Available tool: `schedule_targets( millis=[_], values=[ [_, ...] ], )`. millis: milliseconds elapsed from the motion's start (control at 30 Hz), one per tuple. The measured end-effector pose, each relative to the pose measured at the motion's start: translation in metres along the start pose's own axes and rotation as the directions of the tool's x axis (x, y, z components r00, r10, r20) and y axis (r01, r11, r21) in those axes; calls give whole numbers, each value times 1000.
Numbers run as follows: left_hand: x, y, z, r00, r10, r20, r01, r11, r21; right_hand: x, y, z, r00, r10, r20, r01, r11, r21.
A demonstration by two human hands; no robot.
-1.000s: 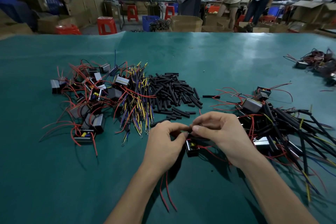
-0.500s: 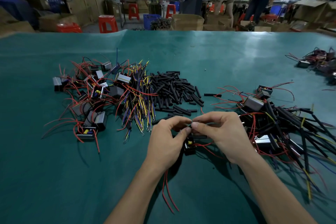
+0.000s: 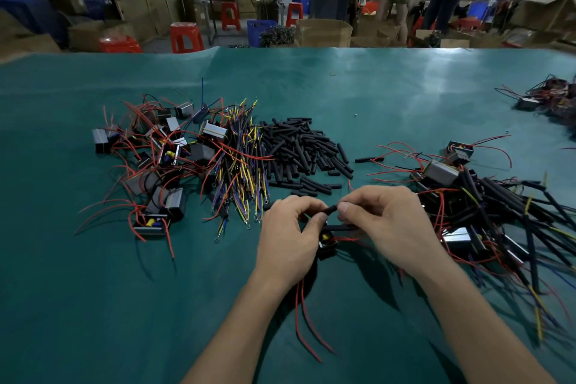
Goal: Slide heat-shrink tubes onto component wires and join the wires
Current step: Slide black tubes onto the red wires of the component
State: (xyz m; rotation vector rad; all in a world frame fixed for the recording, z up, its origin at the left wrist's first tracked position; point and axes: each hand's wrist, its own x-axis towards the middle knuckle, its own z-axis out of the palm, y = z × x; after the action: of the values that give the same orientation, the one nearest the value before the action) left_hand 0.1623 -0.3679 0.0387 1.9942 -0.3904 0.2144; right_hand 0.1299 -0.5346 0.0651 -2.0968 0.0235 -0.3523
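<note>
Pinching one black heat-shrink tube (image 3: 330,209) between fingers (image 3: 345,206) of right hand (image 3: 389,227) and left hand (image 3: 288,235), both clamped on it; hanging just beneath, small component (image 3: 327,243) trailing red wires (image 3: 307,326) over green desk (image 3: 93,305).

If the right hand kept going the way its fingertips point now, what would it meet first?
The right hand points leftward, pinching a black heat-shrink tube. Straight on, it would likely meet the left hand first, whose fingertips pinch the same tube just across a small gap. Depth looks matched, though one view cannot confirm.
</note>
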Motion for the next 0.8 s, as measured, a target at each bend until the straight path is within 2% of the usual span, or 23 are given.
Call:
schedule_targets(
  millis=[100,167,333,467,600,700,800],
  values=[
    [0,-1,1,1000,2,-2,-2,1000,13,-1,-4,4,982,180,56,-188,943,273],
    [0,-2,1,1000,-9,-24,10,1000,18,-2,-6,4,970,235,66,-243,908,341],
    [-1,0,-1,997,10,-74,-7,999,36,-4,-8,-4,968,195,159,-226,952,206],
    [0,0,0,1000,14,-17,-12,998,61,-3,-6,-5,978,181,103,-197,963,184],
    [1,2,-1,1000,-8,13,8,1000,-10,-4,-7,-1,991,133,35,-137,980,146],
    [1,2,-1,999,-17,38,16,1000,8,-4,-6,5,993,122,10,-122,986,116],
    [1,2,-1,998,-13,55,11,999,48,-3,-5,4,989,148,26,-150,973,175]
  ],
)
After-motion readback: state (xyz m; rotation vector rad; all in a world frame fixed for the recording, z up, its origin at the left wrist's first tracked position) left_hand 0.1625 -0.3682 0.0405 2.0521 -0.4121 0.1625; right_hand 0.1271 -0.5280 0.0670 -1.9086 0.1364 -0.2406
